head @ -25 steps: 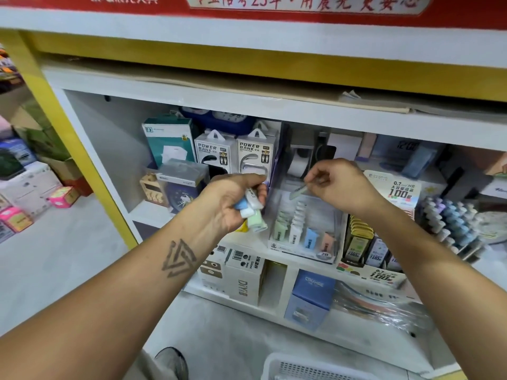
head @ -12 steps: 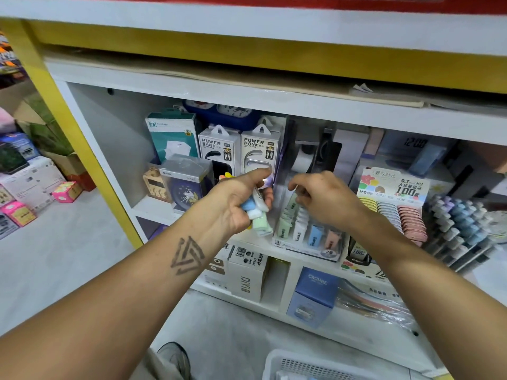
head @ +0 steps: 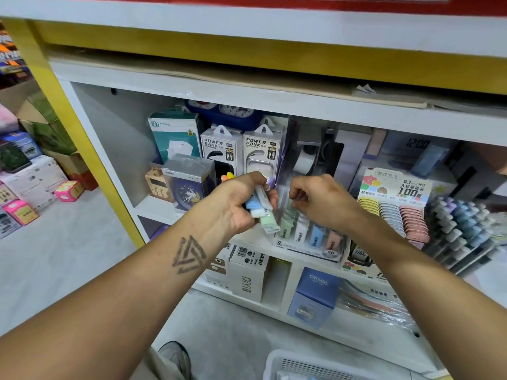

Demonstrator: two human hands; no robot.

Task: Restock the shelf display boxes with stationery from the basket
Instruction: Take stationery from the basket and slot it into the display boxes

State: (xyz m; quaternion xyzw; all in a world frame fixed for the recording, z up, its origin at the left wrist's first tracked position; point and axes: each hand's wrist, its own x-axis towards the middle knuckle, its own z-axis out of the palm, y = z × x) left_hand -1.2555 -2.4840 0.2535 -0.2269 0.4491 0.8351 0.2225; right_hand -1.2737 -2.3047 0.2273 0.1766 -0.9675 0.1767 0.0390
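My left hand [head: 238, 204] grips a bundle of small pastel stationery pieces [head: 262, 212], blue, white and green, with orange and yellow tips sticking out behind it. My right hand [head: 321, 200] hovers just right of the bundle, fingers curled, above the clear display box [head: 310, 246] that holds rows of green, white, blue and pink pieces. I cannot tell whether the right hand holds anything. The white basket [head: 315, 366] sits on the floor at the bottom edge, below my right forearm.
Power bank boxes [head: 241, 152] and a boxed clock [head: 189, 176] stand behind my left hand. Right of the display box are a pencil-lead display [head: 395, 209] and racks of pastel pens [head: 461, 223]. White and blue cartons [head: 315, 294] fill the lower shelf.
My right hand has dropped from above the display box down towards it and drawn close to the bundle. My left hand has held the bundle nearly still.
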